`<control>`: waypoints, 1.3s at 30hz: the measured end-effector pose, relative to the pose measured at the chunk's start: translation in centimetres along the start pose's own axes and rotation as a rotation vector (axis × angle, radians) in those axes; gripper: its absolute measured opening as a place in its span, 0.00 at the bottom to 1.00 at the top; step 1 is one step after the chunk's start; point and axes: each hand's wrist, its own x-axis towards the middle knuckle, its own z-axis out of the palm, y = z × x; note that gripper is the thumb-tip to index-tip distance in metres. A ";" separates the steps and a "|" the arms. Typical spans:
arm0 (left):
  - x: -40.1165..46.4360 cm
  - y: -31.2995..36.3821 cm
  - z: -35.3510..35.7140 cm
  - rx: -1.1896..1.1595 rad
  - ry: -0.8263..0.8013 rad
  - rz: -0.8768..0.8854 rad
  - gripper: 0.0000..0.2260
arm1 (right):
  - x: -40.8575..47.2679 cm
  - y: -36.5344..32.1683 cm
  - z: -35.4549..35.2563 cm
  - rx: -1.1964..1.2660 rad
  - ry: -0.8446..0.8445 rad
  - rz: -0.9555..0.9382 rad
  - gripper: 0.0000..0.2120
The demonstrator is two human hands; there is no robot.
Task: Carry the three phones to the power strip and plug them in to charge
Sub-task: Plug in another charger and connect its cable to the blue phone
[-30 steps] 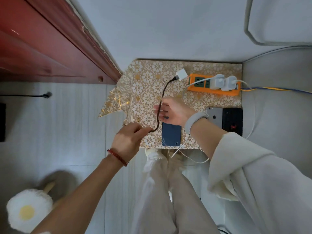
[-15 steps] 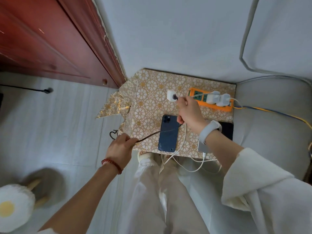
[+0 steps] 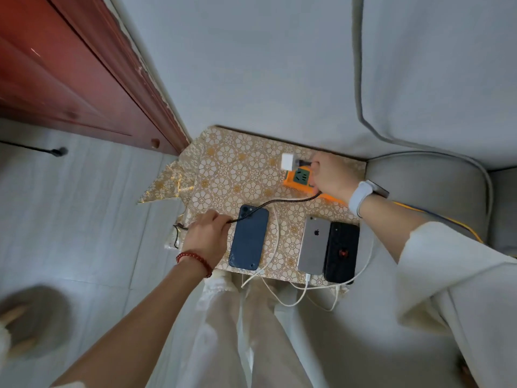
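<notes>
Three phones lie face down on a small table with a gold flower-patterned cloth (image 3: 240, 169): a dark blue phone (image 3: 249, 242) on the left, a silver phone (image 3: 313, 249) and a black phone (image 3: 342, 252) side by side on the right. My right hand (image 3: 331, 177) holds the black braided cable (image 3: 279, 202) at its plug, just behind a white charger block (image 3: 288, 161), over the orange power strip (image 3: 299, 177). My left hand (image 3: 205, 238) pinches the cable's other end at the blue phone's left edge. White cables (image 3: 275, 247) run off the table's front edge.
A red-brown wooden door frame (image 3: 112, 79) stands to the left. A grey sofa arm (image 3: 433, 189) borders the table on the right, with a yellow and blue cord (image 3: 447, 219) running along it. My legs in pale trousers (image 3: 251, 331) are below the table.
My right hand carried the white charger block rightward to the power strip's left end. The view shifted, and the silver and black phones came out from under my right arm.
</notes>
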 end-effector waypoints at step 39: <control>2.1 4.0 2.2 0.002 0.056 -0.147 0.12 | 0.4 4.8 1.3 -0.042 0.182 0.006 0.10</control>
